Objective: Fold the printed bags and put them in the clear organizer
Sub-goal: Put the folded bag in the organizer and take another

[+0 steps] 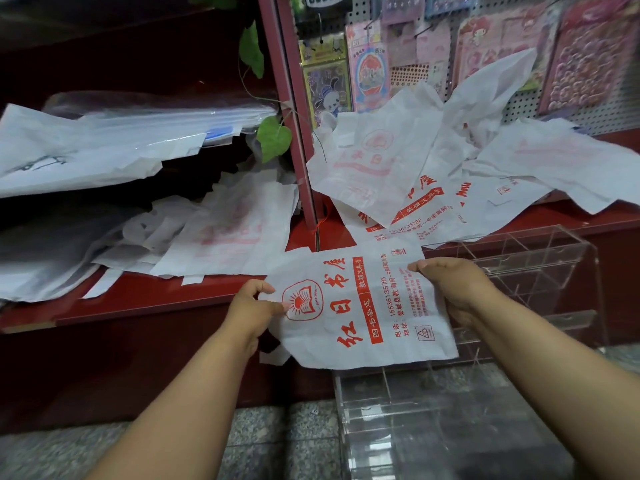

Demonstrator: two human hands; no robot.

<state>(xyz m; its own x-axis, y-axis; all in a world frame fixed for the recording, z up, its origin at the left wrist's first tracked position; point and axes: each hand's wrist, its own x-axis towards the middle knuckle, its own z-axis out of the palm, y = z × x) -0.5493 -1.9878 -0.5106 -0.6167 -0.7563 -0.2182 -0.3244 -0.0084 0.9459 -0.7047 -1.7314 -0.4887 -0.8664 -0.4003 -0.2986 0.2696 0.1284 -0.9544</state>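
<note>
red shelf (138,299) had loose bags (398,174) piled on it. i pinched one printed bag (360,306) with my left hand (251,311) and right hand (453,289), just above the clear organizer (502,271).

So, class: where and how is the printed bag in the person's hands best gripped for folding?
Probably by its two opposite side edges, as now: left hand pinching from the left, right hand from the right. The bag is thin, limp and spread flat.
</note>
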